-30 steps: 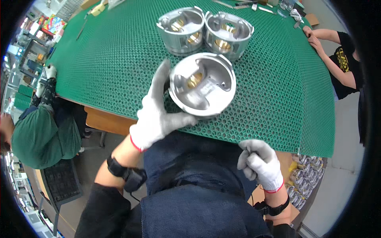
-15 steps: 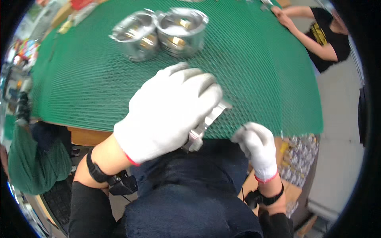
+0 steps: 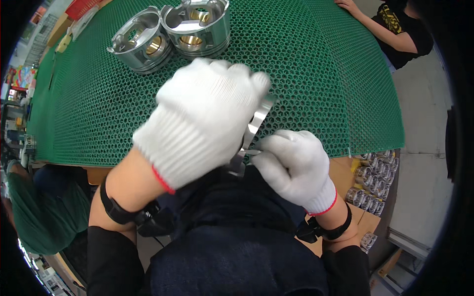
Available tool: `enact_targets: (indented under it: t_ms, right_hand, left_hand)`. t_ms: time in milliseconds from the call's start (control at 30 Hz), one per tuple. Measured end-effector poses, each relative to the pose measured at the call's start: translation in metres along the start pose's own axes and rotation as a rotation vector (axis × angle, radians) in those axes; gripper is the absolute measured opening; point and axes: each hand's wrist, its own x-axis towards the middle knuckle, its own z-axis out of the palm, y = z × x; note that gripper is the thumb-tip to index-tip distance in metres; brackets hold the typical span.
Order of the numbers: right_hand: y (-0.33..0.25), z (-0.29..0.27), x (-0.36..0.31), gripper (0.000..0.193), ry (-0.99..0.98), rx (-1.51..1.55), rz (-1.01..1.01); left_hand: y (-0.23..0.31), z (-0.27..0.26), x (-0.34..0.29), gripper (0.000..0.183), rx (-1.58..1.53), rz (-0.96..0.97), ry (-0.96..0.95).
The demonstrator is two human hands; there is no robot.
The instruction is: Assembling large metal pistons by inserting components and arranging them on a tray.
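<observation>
My left hand [image 3: 202, 118], in a white knit glove, is wrapped over a silver piston [image 3: 256, 121] near the table's front edge. Only a curved, shiny strip of the piston and its lower end show; the glove covers the rest. To its right my right hand [image 3: 296, 165], gloved alike, is closed in a pinch. A thin metal piece [image 3: 253, 152] pokes out from its fingertips against the piston's near side; its other end is hidden in the fingers. Two silver pistons with brass-coloured bushings, a left one [image 3: 143, 42] and a right one [image 3: 200, 29], stand side by side beyond my left hand.
Green honeycomb matting [image 3: 296, 64] covers the table. Several more pistons [image 3: 375, 180] stand on cardboard below its right edge. A person's arm [image 3: 375, 27] rests at the far right edge; someone in green [image 3: 49, 212] is at the left. A red basket [image 3: 81, 7] stands far left.
My right hand has moved left and up from the table edge to the piston in my left hand. The view has shifted, so the two standing pistons appear farther up and left.
</observation>
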Motion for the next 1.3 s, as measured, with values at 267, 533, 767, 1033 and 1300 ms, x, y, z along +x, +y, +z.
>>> enact_targets:
  t_ms: [267,533,767,1033,1300]
  right_hand:
    - [0.000,-0.010,-0.004,0.016,-0.074,-0.092,-0.086]
    - [-0.060,-0.082,-0.052,0.016,0.407,0.539,-0.294]
    - [-0.067,-0.086,-0.049,0.014,0.287,0.566,-0.404]
    - [-0.011,-0.036,-0.007,0.028,0.359,-0.295,-0.181]
    - [0.067,-0.002,-0.028,0.016,0.236,-0.694,0.094]
  left_hand:
    - [-0.013,-0.004,0.021,0.044,0.093,0.000,-0.135]
    - [-0.096,0.045,-0.095,0.077,-0.557,-0.366,0.549]
    - [-0.023,-0.005,-0.169,0.075,-0.277,-0.508,-0.019]
    - [-0.081,-0.012,-0.115,0.046,-0.063,0.211,0.007]
    - [-0.146,-0.036,-0.134,0.038,0.023,0.011,-0.031]
